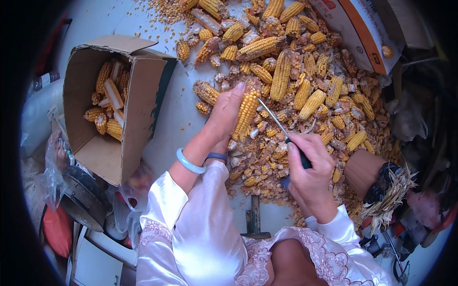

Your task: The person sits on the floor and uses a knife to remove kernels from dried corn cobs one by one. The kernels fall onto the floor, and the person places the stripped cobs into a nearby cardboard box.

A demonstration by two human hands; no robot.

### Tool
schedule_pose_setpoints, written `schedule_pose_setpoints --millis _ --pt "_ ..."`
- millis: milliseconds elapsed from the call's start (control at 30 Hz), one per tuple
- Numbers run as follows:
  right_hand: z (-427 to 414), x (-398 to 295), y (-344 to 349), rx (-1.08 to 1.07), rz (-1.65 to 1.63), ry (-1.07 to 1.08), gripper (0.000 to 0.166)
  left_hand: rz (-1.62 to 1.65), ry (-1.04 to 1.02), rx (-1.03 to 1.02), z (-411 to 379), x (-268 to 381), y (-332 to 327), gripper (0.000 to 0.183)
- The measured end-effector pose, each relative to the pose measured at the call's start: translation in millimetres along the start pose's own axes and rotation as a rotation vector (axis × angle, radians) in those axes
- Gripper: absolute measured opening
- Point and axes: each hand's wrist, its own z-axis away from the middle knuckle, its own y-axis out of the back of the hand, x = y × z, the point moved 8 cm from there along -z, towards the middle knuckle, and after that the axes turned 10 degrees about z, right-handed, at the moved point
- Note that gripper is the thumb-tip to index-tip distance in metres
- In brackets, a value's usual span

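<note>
My left hand (225, 109) grips a yellow ear of dried corn (247, 111), its tip tilted up and away from me. In my right hand (310, 171) is a screwdriver-like tool (273, 116) with a thin metal shaft and a dark green handle. The tool's tip meets the upper right side of the ear, near a patch of damaged kernels. Beneath and beyond both hands spreads a heap of corn ears (281, 77), some whole, some broken or partly stripped. The palm side of my left hand is hidden.
At left a cardboard box (137, 118) lies with its opening towards me, holding several ears with stripped rows. Another printed carton (352, 32) stands at the far right. Loose kernels (154, 21) scatter over the pale floor. Dry husks (388, 200) lie at right, a black pan (86, 198) at left.
</note>
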Motion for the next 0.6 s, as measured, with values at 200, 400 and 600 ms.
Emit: schedule_pose_setpoints --millis 200,400,600 --pt "4 -1 -35 0.125 0.027 -0.059 0.021 0.069 0.103 0.010 4 -5 -12 0.048" --pt "-23 42 -32 0.146 -0.209 -0.297 0.022 0.507 0.237 -0.243 11 -16 -33 0.039" --pt "11 46 -81 -0.125 -0.788 -0.627 0.046 0.508 0.147 -0.209 13 -10 -41 0.049"
